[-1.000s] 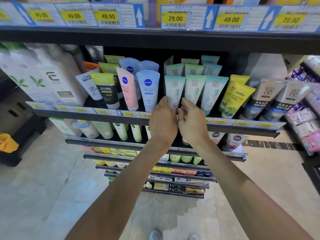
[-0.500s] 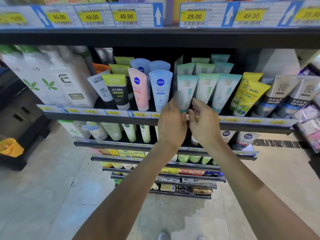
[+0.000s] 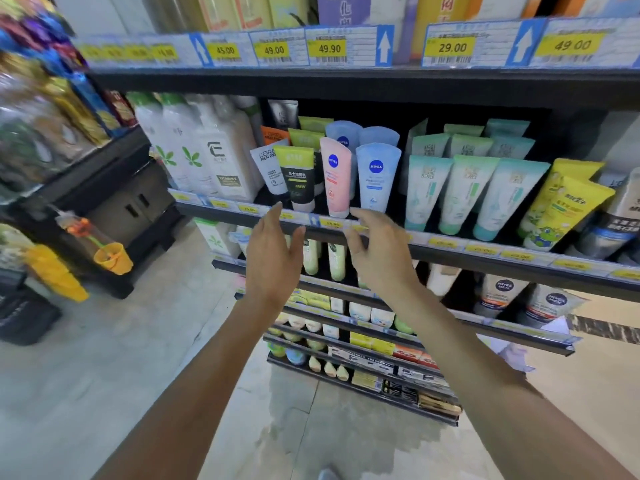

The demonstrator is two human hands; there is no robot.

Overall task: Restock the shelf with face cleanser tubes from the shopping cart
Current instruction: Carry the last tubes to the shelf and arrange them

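In front of the shelf's price rail, both hands hang empty: the left hand (image 3: 273, 258) is spread with fingers loosely fanned, and the right hand (image 3: 375, 251) is open too, its fingers curled a little as if just off a tube, holding nothing. At twelve o'clock from the hands stand a pink Nivea tube (image 3: 335, 176) and a blue Nivea tube (image 3: 376, 176), caps down. At two o'clock from the right hand a row of teal face cleanser tubes (image 3: 462, 194) fills its slot on the shelf (image 3: 485, 259), upright and side by side, with more ranked behind. Farther out toward three o'clock lean yellow tubes (image 3: 568, 207); at ten o'clock stand white bottles (image 3: 194, 150). The shopping cart is not in view; the blurred shapes at eight o'clock may be part of it, though I cannot tell. This looks like the gap between placements: one tube seated, hands free. The next move probably calls for turning away to the cart, picking another tube, and finding an open spot in the teal row.
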